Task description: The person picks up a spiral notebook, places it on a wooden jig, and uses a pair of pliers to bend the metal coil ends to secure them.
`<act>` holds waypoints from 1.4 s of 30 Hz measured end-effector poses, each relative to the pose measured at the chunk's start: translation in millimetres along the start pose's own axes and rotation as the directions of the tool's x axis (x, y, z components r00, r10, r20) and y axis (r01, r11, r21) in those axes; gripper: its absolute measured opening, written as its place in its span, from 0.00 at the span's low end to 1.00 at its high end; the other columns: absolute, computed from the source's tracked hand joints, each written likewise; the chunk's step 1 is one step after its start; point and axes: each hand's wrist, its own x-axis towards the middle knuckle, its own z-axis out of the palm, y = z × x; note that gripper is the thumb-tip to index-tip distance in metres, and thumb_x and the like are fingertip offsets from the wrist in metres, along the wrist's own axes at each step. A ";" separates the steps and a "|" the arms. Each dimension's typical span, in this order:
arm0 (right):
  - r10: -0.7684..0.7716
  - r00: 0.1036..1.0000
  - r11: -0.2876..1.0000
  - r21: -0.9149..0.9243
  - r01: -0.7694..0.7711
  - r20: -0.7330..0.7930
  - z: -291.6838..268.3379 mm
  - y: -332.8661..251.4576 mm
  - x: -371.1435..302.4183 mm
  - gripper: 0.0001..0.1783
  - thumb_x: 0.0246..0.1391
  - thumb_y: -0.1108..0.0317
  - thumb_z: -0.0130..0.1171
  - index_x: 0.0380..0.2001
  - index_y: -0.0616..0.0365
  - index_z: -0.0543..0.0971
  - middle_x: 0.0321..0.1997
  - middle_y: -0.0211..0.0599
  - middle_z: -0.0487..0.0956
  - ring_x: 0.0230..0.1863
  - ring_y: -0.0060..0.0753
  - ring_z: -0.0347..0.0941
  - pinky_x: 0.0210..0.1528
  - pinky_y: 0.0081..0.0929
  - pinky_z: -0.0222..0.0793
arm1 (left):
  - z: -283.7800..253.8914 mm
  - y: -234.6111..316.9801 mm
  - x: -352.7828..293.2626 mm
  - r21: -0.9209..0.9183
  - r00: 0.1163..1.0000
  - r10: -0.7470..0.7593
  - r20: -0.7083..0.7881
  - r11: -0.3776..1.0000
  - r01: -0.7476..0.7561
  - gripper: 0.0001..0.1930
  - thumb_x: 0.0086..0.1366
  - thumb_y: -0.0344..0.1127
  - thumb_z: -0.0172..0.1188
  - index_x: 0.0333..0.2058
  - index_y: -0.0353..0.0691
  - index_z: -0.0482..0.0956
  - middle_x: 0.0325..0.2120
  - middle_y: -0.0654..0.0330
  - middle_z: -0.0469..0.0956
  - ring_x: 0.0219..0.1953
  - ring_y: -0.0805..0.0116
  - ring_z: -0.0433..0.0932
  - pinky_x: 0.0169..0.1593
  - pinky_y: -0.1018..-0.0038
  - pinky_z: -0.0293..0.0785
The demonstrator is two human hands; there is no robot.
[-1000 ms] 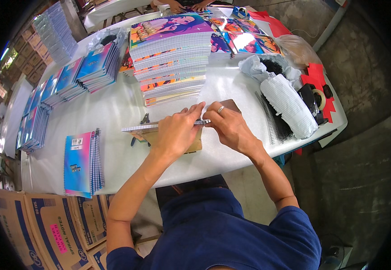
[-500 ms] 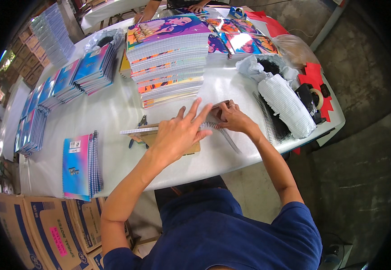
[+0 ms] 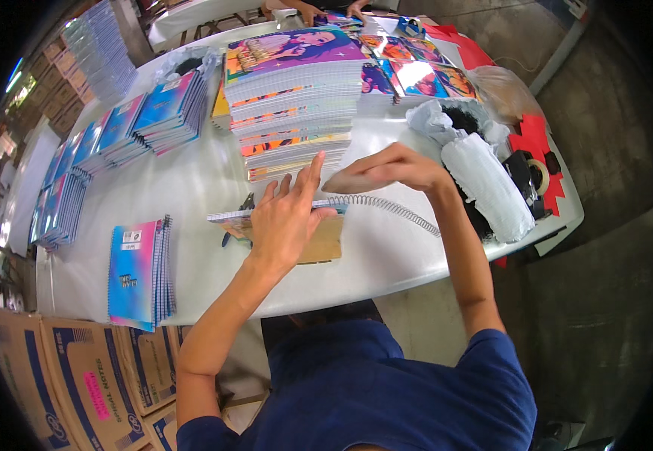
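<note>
My left hand [image 3: 287,222] straddles the top edge of a notebook [image 3: 228,216], thumb on the near side and fingers stretched past the far side. The notebook stands on edge against a tan board-like piece [image 3: 322,244]. From its right end a dark wire coil [image 3: 394,207] trails right, curving down toward my right forearm. My right hand [image 3: 394,169] hovers just above the coil, palm down, fingers stretched out to the left and slightly smeared. Behind the notebook, pliers [image 3: 247,201] are partly hidden. A tall stack of printed covers and pages [image 3: 296,98] rises beyond both hands.
Blue-pink spiral notebooks lie in a near-left pile [image 3: 138,274] and a far-left row [image 3: 165,109]. On the right are a white wrapped roll [image 3: 488,188], a tape roll [image 3: 538,177] and red scraps [image 3: 529,135]. Cartons [image 3: 93,368] stand lower left. Another person's hands [image 3: 311,13] work at the far edge.
My right hand has lifted off the coil's start by the notebook, its fingers straightening. The coil's free end now stretches farther right. My left thumb has come in against the notebook.
</note>
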 end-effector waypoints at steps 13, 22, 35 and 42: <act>0.198 0.980 0.910 -0.372 -0.186 -0.007 17.1 10.8 29.9 0.24 0.53 0.59 0.62 0.45 0.68 0.80 0.52 0.50 0.78 0.54 0.43 0.73 0.58 0.34 0.65 | -6.1 -9.6 -0.8 0.040 0.999 -0.030 -0.014 0.999 0.031 0.53 0.43 0.57 0.68 0.68 0.54 0.52 0.42 0.51 0.81 0.48 0.55 0.79 0.57 0.59 0.71; 0.026 0.998 0.996 0.089 -0.021 -0.061 18.3 5.2 35.5 0.21 0.51 0.62 0.64 0.43 0.67 0.82 0.52 0.51 0.78 0.57 0.42 0.71 0.61 0.36 0.61 | -15.8 -25.1 -7.1 0.068 0.998 -0.059 -0.034 0.996 0.061 0.52 0.43 0.55 0.70 0.67 0.58 0.53 0.45 0.50 0.80 0.48 0.55 0.79 0.56 0.57 0.71; 0.138 0.990 0.985 -0.108 -0.138 -0.013 20.7 28.5 50.8 0.28 0.53 0.54 0.62 0.46 0.71 0.80 0.50 0.50 0.79 0.51 0.39 0.75 0.55 0.35 0.68 | -31.1 -28.7 -11.9 0.100 0.988 -0.147 0.049 0.985 0.141 0.50 0.47 0.50 0.71 0.67 0.55 0.53 0.52 0.59 0.75 0.53 0.54 0.75 0.58 0.55 0.68; 0.129 0.989 0.938 -0.334 -0.097 0.076 30.9 28.8 66.3 0.29 0.53 0.54 0.61 0.45 0.74 0.78 0.49 0.56 0.78 0.54 0.44 0.73 0.55 0.41 0.70 | -36.9 -32.3 -13.1 0.083 0.975 -0.204 0.090 0.977 0.196 0.49 0.47 0.49 0.70 0.67 0.56 0.54 0.51 0.57 0.76 0.54 0.53 0.74 0.59 0.53 0.67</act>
